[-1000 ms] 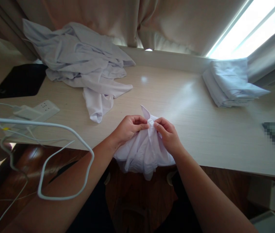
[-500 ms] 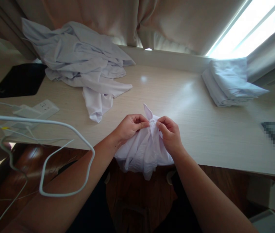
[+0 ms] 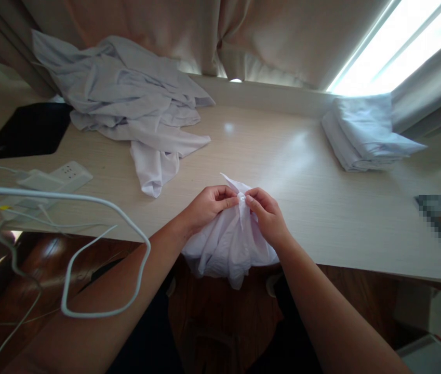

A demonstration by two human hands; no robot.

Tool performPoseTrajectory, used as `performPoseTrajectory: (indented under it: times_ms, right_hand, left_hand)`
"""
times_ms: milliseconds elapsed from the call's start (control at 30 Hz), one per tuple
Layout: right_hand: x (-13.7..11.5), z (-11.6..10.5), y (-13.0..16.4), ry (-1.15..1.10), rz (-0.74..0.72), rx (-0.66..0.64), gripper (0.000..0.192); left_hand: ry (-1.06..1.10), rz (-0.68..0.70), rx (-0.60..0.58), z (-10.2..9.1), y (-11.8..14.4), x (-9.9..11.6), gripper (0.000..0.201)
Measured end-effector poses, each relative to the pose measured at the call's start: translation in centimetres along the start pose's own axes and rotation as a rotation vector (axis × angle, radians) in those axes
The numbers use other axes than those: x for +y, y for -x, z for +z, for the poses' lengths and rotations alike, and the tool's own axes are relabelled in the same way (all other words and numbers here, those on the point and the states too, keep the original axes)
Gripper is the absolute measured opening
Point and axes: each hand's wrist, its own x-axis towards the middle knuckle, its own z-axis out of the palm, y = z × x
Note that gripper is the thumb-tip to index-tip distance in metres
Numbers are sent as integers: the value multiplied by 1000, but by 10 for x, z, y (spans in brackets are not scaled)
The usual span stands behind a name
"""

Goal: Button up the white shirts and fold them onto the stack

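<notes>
Grip first: both hands pinch the same spot on a white shirt (image 3: 230, 241), fingertips nearly touching. Left hand (image 3: 208, 206) has thumb + forefinger closed on the fabric edge from the left; right hand (image 3: 267, 214) is closed on it from the right, w/ a small white button (image 3: 240, 197) between the two grips. Neither hand is nearer; they meet at the button, roughly centre of view.

Shirt lies straight below and toward the person from the grips: it hangs bunched off the near edge of the desk (image 3: 302, 171), long axis running from the pinched point down toward the lap. A pointed bit of collar or placket sticks up just beyond the fingers, resting on the desk.

Outward: a rumpled heap of pale garments (image 3: 127, 98) sits far left at the back, one sleeve trailing toward the middle. Folded white stack (image 3: 364, 132) is far right by the window, well apart from the hands. Black pad (image 3: 25, 130) and a white power strip (image 3: 64, 176) lie left, w/ a white cable (image 3: 99, 208) looping across the near left. Blurred item at the right edge, can't tell what. Curtains behind, bright window at upper right, dark wood floor below.
</notes>
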Motion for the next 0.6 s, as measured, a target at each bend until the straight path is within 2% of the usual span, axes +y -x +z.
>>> performPoseTrajectory:
  times_ms: [433,600]
  right_hand:
    - [4,-1,1,28,11,59,14]
    - [4,0,1,15,28,44,19]
  left_hand:
    - [-56,-7,11,2,-2,-4,27]
    - [-61,-7,22,2,-2,-4,26]
